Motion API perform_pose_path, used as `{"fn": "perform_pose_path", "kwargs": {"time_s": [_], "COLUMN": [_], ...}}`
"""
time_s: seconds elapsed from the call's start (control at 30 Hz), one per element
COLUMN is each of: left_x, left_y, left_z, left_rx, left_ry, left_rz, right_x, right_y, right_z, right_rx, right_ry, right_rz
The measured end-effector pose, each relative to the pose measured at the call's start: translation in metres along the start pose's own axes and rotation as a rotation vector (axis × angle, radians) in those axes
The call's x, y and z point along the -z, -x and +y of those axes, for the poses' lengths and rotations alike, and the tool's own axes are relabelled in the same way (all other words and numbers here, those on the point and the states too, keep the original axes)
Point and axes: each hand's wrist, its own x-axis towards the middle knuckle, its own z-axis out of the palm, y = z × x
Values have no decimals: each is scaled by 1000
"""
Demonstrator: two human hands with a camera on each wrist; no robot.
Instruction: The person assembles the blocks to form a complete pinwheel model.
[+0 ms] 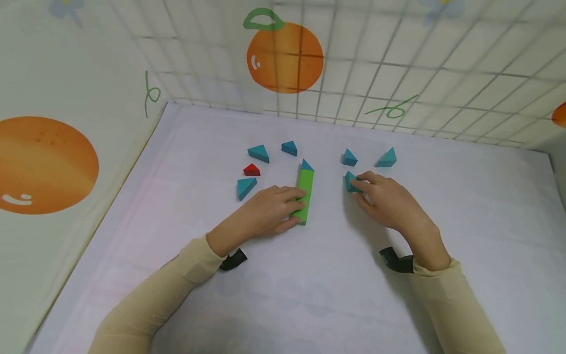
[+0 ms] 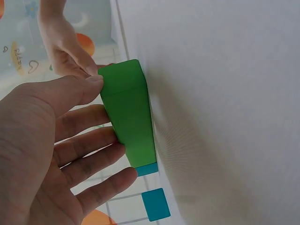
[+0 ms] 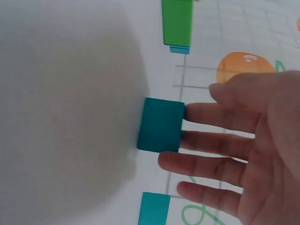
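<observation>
My left hand [image 1: 269, 211] rests on a long green block [image 1: 306, 183], its fingers laid across the top. In the left wrist view the thumb touches the near end of that block and the fingers are fairly straight along it. A small blue triangular block [image 1: 307, 165] meets the green block's far end. To the right, my right hand [image 1: 386, 199] touches a teal triangular block [image 1: 349, 182]. Its fingertips lie against the block's edge in the right wrist view, with the fingers nearly straight and the thumb apart from it.
Beyond the right hand lie two teal triangular blocks, one nearer [image 1: 349, 158] and one farther right [image 1: 387, 158]. Left of the green block are a red triangular block [image 1: 252, 170] and several blue ones, among them a teal triangular block [image 1: 245, 188]. Printed walls [image 1: 212, 59] edge the white surface.
</observation>
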Motion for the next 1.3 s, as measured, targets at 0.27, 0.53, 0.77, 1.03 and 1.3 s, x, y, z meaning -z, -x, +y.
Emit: {"fn": "perform_pose_path", "kwargs": {"time_s": [0.27, 0.53, 0.77, 1.03, 1.3], "left_x": [2, 3, 4, 3, 0], "left_y": [1, -2, -2, -1, 0], "left_z": [0, 1, 1, 0, 0], "left_rx": [-4, -1, 3, -2, -5], "left_ry": [-15, -2, -6, -10, -12], "left_rz": [5, -4, -5, 6, 0], "right_x": [-9, -13, -16, -14, -17], "right_y": [-5, -7, -13, -22, -38], "right_z": [-4, -6, -9, -15, -16], "right_rx": [41, 51, 67, 73, 101], "right_ry": [52, 81, 97, 116, 103], "right_rz": [33, 59, 61, 52, 38]}}
